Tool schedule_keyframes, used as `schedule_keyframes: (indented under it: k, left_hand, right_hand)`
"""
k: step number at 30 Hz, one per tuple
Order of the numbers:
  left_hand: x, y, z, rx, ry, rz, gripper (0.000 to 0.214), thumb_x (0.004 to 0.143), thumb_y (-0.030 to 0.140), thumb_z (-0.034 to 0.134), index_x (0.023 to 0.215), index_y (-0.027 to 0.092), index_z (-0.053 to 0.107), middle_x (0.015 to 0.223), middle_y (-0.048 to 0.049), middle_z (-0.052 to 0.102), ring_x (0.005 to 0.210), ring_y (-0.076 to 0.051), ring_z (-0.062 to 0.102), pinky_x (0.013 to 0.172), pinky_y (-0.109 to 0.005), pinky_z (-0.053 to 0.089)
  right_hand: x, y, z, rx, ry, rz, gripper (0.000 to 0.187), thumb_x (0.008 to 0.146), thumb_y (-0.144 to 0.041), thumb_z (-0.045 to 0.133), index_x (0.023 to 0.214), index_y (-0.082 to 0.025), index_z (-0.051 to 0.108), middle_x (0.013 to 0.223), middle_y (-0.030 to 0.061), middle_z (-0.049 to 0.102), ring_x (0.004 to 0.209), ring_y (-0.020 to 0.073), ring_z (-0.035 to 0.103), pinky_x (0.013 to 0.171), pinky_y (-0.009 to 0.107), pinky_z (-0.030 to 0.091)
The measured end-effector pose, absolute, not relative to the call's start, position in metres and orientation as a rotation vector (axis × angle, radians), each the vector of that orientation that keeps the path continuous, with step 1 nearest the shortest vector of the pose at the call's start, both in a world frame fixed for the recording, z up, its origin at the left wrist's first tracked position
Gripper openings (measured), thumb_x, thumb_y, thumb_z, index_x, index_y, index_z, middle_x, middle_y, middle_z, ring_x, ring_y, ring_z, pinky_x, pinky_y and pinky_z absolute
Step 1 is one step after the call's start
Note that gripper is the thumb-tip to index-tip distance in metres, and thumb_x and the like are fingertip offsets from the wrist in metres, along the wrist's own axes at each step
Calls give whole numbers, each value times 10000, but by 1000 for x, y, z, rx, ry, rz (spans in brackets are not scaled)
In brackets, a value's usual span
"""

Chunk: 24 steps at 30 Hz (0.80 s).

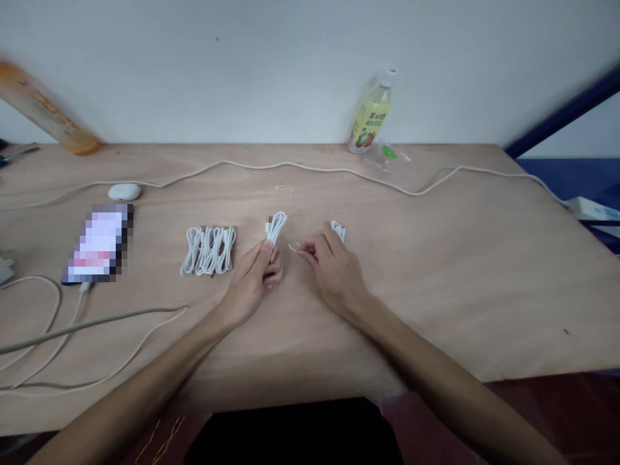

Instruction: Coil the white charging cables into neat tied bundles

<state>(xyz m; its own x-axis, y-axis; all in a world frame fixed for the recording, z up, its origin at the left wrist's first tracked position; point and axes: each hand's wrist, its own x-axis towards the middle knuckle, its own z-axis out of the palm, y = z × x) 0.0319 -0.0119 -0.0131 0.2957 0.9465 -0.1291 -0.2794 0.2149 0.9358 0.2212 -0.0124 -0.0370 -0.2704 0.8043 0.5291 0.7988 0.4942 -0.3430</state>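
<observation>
My left hand (256, 271) is closed around the lower part of a folded white USB cable (277, 226), whose loops and plug stick up above the fingers. A short way to the right, my right hand (334, 265) pinches a thin white twist tie (293, 248) between thumb and fingertips. Behind the right hand lies another coiled white cable (338, 228), partly hidden by it. Left of my left hand, several bundled white cables (208, 250) lie side by side. A few loose twist ties (285, 188) rest farther back.
A phone (99, 244) and a white earbud case (124, 192) lie at the left, near loose cords. One long white cord (290, 165) crosses the back of the wooden table (460, 278). By the wall stand a yellow drink bottle (372, 116) and an orange bottle (48, 110).
</observation>
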Motion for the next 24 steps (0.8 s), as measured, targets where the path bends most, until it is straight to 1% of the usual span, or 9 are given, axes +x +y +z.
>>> schedule_keyframes:
  k: [4, 11, 17, 24]
  left_hand:
    - [34, -14, -13, 1004, 847, 998, 603, 967, 719, 746, 772, 225, 461, 674, 87, 343, 579, -93, 308, 535, -240, 266]
    - [38, -23, -10, 1104, 825, 948, 564, 1021, 710, 671, 798, 234, 466, 690, 79, 362, 591, -106, 314, 528, -265, 269]
    - [41, -30, -10, 1076, 809, 892, 521, 1038, 688, 655, 850, 225, 505, 725, 72, 370, 619, -112, 329, 542, -272, 269]
    - [41, -31, -10, 1015, 747, 845, 543, 1018, 687, 691, 821, 219, 499, 729, 66, 386, 627, -109, 319, 541, -273, 247]
  right_hand:
    - [216, -19, -31, -1141, -1881, 246, 245, 1178, -372, 533, 1016, -229, 649, 947, 45, 675, 822, 205, 620, 740, 330, 522]
    - [210, -24, -25, -1125, -1794, 471, 160, 1138, -271, 578, 989, -253, 633, 942, 22, 673, 825, 202, 600, 770, 348, 521]
    - [206, -29, -25, -1114, -1747, 485, 133, 1097, -176, 580, 1001, -247, 638, 957, 22, 698, 820, 189, 614, 714, 337, 507]
    - [200, -32, -25, -1086, -1631, 443, 125, 1071, -161, 621, 989, -246, 659, 902, 0, 712, 781, 161, 655, 630, 298, 513]
